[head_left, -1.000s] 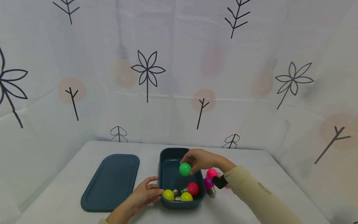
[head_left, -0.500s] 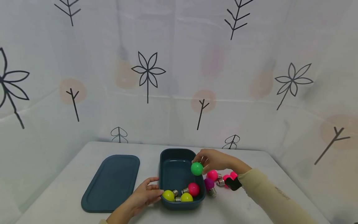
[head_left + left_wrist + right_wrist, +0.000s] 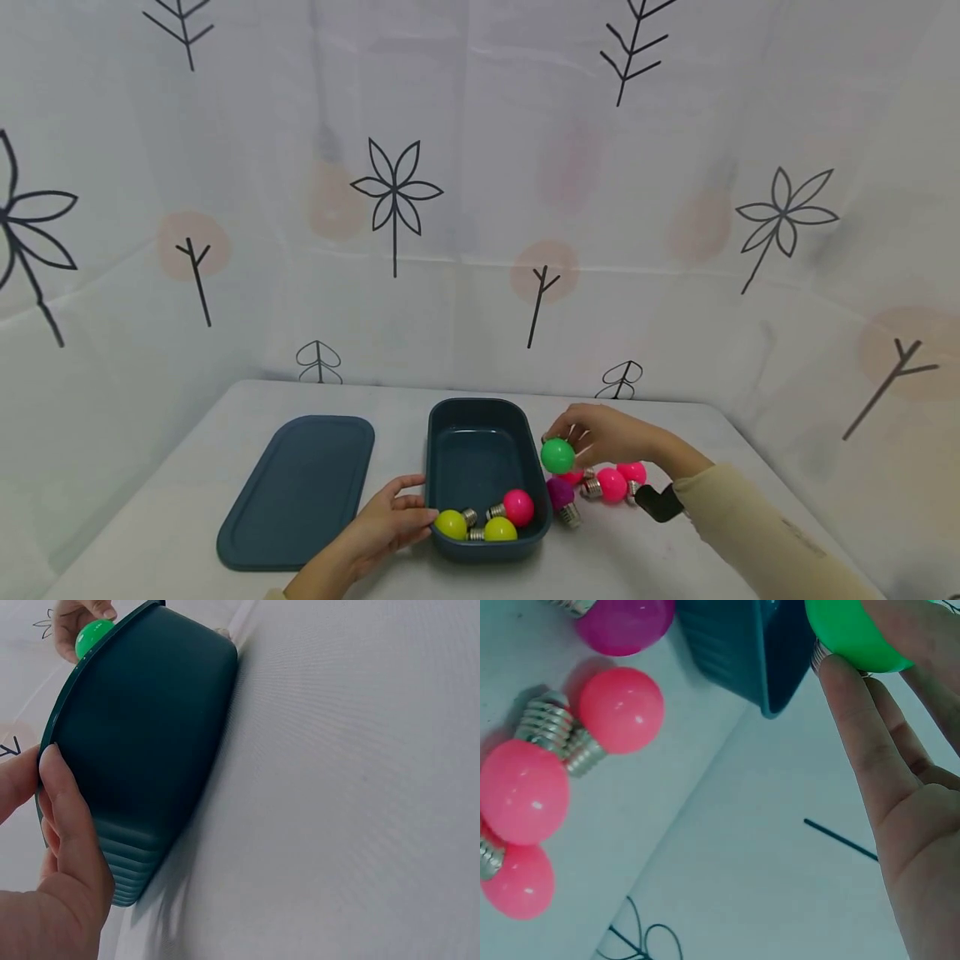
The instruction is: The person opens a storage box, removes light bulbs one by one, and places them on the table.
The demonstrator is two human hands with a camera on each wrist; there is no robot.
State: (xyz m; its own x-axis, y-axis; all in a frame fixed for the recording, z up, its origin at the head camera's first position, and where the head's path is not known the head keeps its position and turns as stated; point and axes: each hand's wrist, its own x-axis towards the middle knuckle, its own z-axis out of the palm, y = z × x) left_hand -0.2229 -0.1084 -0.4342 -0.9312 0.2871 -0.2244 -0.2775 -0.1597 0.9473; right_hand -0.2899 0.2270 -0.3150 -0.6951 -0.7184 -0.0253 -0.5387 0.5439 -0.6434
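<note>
The glossy green round bulb has moved right, past the rim of the dark teal round-cornered tub, pinched by the right hand; a light, steady pinch should serve. The left hand grips the tub's left rim. Inside, away from the white tabletop's far edge: two yellow round bulbs, one pink-red bulb.

Glossy, smooth plastic-looking green bulb, shiny pink bulbs, ridged metal screw bases; smooth plastic-looking teal box, matt lid; creased cloth-like backdrop, fine-textured matt table covering

Right hand farther forward, fingers bent (left hand nearer).
</note>
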